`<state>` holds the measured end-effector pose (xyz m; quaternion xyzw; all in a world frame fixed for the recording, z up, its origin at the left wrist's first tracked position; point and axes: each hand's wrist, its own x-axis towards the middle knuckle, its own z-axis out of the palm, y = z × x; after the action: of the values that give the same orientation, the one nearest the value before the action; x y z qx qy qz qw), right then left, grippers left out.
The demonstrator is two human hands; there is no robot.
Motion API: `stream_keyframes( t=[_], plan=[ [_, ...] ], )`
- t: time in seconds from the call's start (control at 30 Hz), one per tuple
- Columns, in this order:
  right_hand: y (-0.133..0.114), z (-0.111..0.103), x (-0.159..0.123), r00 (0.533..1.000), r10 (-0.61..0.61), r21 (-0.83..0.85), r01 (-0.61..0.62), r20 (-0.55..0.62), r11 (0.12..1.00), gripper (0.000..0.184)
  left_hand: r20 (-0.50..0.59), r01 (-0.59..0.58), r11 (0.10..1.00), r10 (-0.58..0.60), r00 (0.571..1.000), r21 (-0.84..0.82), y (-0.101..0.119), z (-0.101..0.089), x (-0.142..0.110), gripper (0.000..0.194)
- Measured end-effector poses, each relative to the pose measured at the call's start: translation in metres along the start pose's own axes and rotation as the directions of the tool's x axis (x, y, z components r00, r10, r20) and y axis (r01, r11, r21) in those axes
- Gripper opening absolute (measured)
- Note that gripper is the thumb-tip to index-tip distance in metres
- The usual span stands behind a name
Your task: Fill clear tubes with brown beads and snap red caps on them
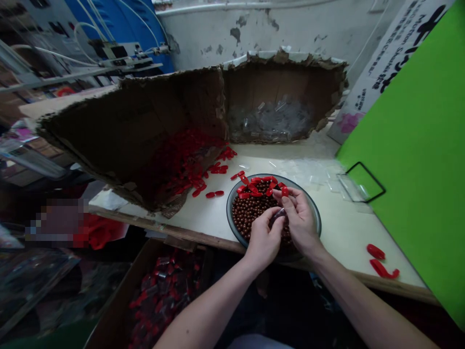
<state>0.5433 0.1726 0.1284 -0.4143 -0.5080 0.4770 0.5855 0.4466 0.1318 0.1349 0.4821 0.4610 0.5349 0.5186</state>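
A round bowl (232, 201) at the table's near edge holds many small brown beads (250, 213) and, on its far side, several red caps (256, 186). Both my hands are over the bowl. My left hand (263, 240) is curled, its fingers pinching a small clear piece (279, 213). My right hand (300, 218) is closed on the same clear piece, and its fingertips also hold a red cap (284, 191).
A torn cardboard box (145, 121) lies open on its side behind the bowl, red caps (189, 165) spilling from its left half and clear pieces (271, 121) filling its right half. Loose red caps (379, 261) lie by a green board (417, 145). A box of filled pieces (163, 291) sits below the table.
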Motion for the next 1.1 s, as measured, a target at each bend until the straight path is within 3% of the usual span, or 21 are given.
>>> stream_keyframes(
  t=[0.1, 0.2, 0.3, 0.37, 0.43, 0.53, 0.6, 0.7, 0.77, 0.97, 1.1],
  plan=[
    [0.003, 0.003, -0.006, 0.992, -0.119, -0.201, 0.124, 0.040, 0.972, 0.033, -0.037, -0.021, 1.000, 0.022, 0.999, 0.020, 0.001, 0.002, 0.002, 0.025],
    [0.001, 0.002, -0.011, 0.984, -0.122, -0.293, 0.156, 0.131, 0.943, 0.042, -0.004, 0.045, 0.998, -0.045, 0.999, -0.033, 0.000, -0.005, 0.005, 0.026],
    [-0.009, 0.000, -0.010, 0.975, 0.060, -0.123, -0.034, 0.213, 0.992, 0.047, 0.066, 0.134, 0.984, -0.127, 0.990, -0.121, -0.003, -0.018, 0.008, 0.030],
    [-0.018, -0.002, -0.005, 0.920, 0.228, 0.068, -0.262, 0.318, 0.963, 0.051, 0.124, 0.181, 0.966, -0.159, 0.979, -0.186, -0.004, -0.028, 0.009, 0.032],
    [-0.025, -0.004, 0.004, 0.858, 0.318, 0.191, -0.419, 0.404, 0.888, 0.052, 0.187, 0.234, 0.940, -0.190, 0.964, -0.247, -0.003, -0.036, 0.009, 0.033],
    [-0.030, -0.008, 0.019, 0.833, 0.342, 0.246, -0.475, 0.434, 0.845, 0.045, 0.248, 0.337, 0.885, -0.265, 0.932, -0.321, 0.000, -0.041, 0.010, 0.034],
    [-0.030, -0.011, 0.026, 0.858, 0.315, 0.250, -0.436, 0.405, 0.865, 0.039, 0.247, 0.381, 0.851, -0.307, 0.919, -0.361, 0.001, -0.042, 0.010, 0.036],
    [-0.028, -0.016, 0.029, 0.939, 0.236, 0.221, -0.292, 0.249, 0.930, 0.031, 0.224, 0.399, 0.820, -0.334, 0.916, -0.409, -0.001, -0.042, 0.010, 0.035],
    [-0.026, -0.018, 0.028, 0.963, 0.204, 0.151, -0.231, 0.176, 0.961, 0.029, 0.230, 0.409, 0.808, -0.341, 0.912, -0.425, -0.003, -0.041, 0.010, 0.033],
    [-0.016, -0.010, 0.025, 0.954, 0.174, -0.192, -0.127, 0.246, 0.973, 0.032, 0.294, 0.388, 0.855, -0.294, 0.909, -0.345, -0.001, -0.027, 0.005, 0.028],
    [-0.015, -0.005, 0.019, 0.933, 0.130, -0.215, -0.058, 0.336, 0.975, 0.037, 0.223, 0.294, 0.912, -0.235, 0.946, -0.285, 0.002, -0.020, -0.001, 0.031]
  ],
)
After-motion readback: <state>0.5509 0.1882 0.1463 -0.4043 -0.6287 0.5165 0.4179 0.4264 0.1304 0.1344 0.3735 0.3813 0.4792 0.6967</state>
